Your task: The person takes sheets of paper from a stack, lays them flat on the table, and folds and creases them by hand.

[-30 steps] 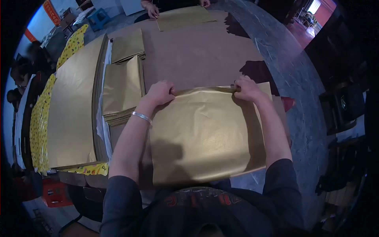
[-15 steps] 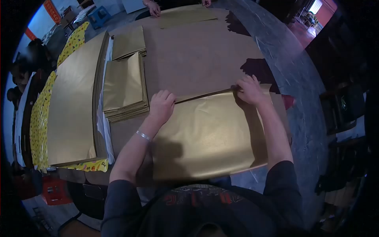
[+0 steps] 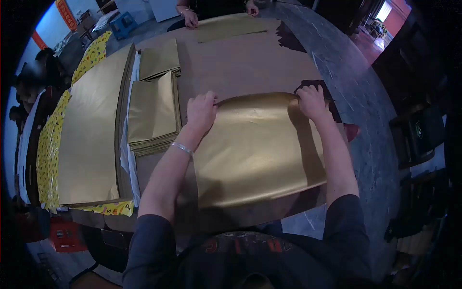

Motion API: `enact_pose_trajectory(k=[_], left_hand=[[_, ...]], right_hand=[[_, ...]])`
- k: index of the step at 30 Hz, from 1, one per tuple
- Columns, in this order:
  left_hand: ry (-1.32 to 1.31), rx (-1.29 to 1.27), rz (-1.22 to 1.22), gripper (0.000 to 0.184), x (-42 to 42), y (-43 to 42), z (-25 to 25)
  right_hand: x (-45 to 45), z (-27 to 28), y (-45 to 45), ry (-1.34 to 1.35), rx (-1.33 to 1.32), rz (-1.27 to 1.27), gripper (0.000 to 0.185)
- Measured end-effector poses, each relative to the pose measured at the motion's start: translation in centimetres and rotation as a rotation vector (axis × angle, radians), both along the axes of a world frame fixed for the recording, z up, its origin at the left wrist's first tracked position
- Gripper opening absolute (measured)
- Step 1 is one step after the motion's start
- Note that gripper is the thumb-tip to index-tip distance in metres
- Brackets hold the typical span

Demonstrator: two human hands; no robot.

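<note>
A large gold paper sheet (image 3: 257,144) lies before me on the brown-covered table, its far edge lifted and bowed. My left hand (image 3: 202,113) pinches that sheet's far left corner, and a silver bracelet (image 3: 182,148) circles the wrist. At the far right corner, my right hand (image 3: 313,101) is closed on the same edge. The underside of the sheet and my fingertips are partly hidden. Just left of my left hand stands a stack of folded gold paper (image 3: 153,108), with a second stack (image 3: 160,59) behind it.
A tall pile of big gold sheets (image 3: 94,130) rests at the left on yellow patterned cloth (image 3: 50,144). Across the table (image 3: 240,67), another person's hands (image 3: 191,20) hold a gold sheet (image 3: 231,28). Dark ragged pieces (image 3: 291,42) lie along the right edge.
Both my hands have moved slightly away from me, drawing the gold sheet farther onto the table. Its far edge now bows upward, and its near edge has shifted forward.
</note>
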State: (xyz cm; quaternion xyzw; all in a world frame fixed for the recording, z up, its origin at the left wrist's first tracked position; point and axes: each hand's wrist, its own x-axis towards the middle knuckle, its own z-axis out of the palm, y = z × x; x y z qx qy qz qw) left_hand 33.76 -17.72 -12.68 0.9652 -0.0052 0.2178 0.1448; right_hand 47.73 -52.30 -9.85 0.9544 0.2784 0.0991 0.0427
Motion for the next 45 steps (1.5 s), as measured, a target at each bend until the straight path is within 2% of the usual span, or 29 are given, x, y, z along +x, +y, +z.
enact_pose_trajectory(k=[1, 3, 5, 7, 9, 11, 13, 14, 15, 17, 18, 20, 21, 23, 26, 29, 30, 33, 34, 35, 37, 41, 43, 45], left_hand=[[-0.009, 0.002, 0.007, 0.022, 0.6, -0.1, -0.3], [-0.212, 0.235, 0.078, 0.021, 1.8, -0.9, -1.1], [-0.131, 0.174, -0.004, 0.025, 2.2, -2.7, -3.4], [-0.003, -0.07, -0.229, 0.032, 0.7, -3.8, -2.9], [0.058, -0.061, -0.167, 0.035, 0.5, -3.9, -3.5], [0.07, -0.066, -0.115, 0.036, 0.5, -3.5, -3.7], [0.06, -0.079, -0.095, 0.039, 0.5, -3.6, -3.8], [0.063, -0.086, -0.089, 0.04, 0.6, -3.6, -4.1], [0.067, -0.094, -0.083, 0.04, 0.6, -3.6, -4.0], [0.044, -0.081, -0.087, 0.042, 0.7, -3.4, -4.1], [0.053, -0.074, -0.088, 0.042, 0.8, -3.2, -4.3], [0.05, -0.071, -0.038, 0.042, 1.2, -2.9, -4.6], [0.037, -0.047, -0.002, 0.042, 1.0, -3.0, -5.0], [0.109, 0.026, -0.081, 0.044, 0.1, -4.2, -4.6], [0.121, 0.051, -0.333, 0.053, -3.6, -6.9, -4.7], [0.186, 0.08, -0.544, 0.057, -8.3, -6.6, -3.8], [0.227, 0.125, -0.561, 0.058, -10.1, -6.2, -3.6], [0.328, 0.207, -0.628, 0.058, -14.6, -4.4, -2.9], [0.333, 0.168, -0.656, 0.058, -16.1, -3.7, -2.1], [0.327, 0.182, -0.656, 0.058, -17.2, -3.3, -1.5], [0.487, 0.177, -0.648, 0.058, -18.3, -3.1, -0.4], [0.483, 0.187, -0.617, 0.058, -18.6, -3.4, -0.7], [0.465, 0.206, -0.648, 0.058, -18.5, -3.3, -0.6], [0.458, 0.179, -0.633, 0.059, -18.5, -3.5, -0.1]], right_hand=[[0.5, 0.0, 0.6, 0.005, -0.054, -0.019, 0.022], [1.5, -0.4, 1.6, -0.003, -0.108, -0.02, 0.023], [2.3, -2.0, 1.5, -0.057, -0.069, -0.006, 0.023], [2.9, -3.0, 1.4, -0.046, -0.066, -0.002, 0.024], [3.2, -3.5, 1.6, -0.083, -0.001, -0.005, 0.022], [3.1, -3.5, 2.1, -0.036, -0.055, -0.06, 0.025], [1.4, -3.0, 3.4, -0.21, 0.087, 0.03, 0.032], [1.1, -3.7, 3.9, -0.242, 0.069, 0.121, 0.036], [0.3, -3.9, 4.7, -0.238, 0.067, 0.122, 0.036], [-1.7, -4.5, 6.7, 0.057, 0.173, 0.158, 0.039], [-2.6, -5.3, 7.1, 0.08, 0.165, 0.157, 0.039], [-3.9, -7.3, 7.7, 0.063, 0.355, 0.244, 0.036], [-4.0, -7.1, 7.7, 0.026, 0.356, 0.275, 0.034], [-3.7, -8.0, 7.6, 0.036, 0.376, 0.242, 0.035], [-3.3, -8.6, 7.2, -0.014, 0.394, 0.275, 0.035], [-2.4, -9.1, 7.0, 0.047, 0.371, 0.284, 0.037], [-2.7, -8.9, 7.0, -0.02, 0.396, 0.321, 0.037], [-2.0, -9.1, 7.0, -0.004, 0.428, 0.362, 0.038], [-2.1, -9.4, 7.1, -0.008, 0.435, 0.364, 0.038], [-2.0, -9.7, 7.2, 0.001, 0.427, 0.356, 0.038], [-2.6, -8.5, 7.2, 0.002, 0.339, 0.273, 0.039], [-4.2, -8.0, 8.0, 0.045, 0.338, 0.195, 0.042], [-7.7, -6.8, 9.6, 0.122, 0.262, -0.002, 0.042], [-11.4, -4.8, 10.5, 0.343, 0.193, 0.034, 0.042]])
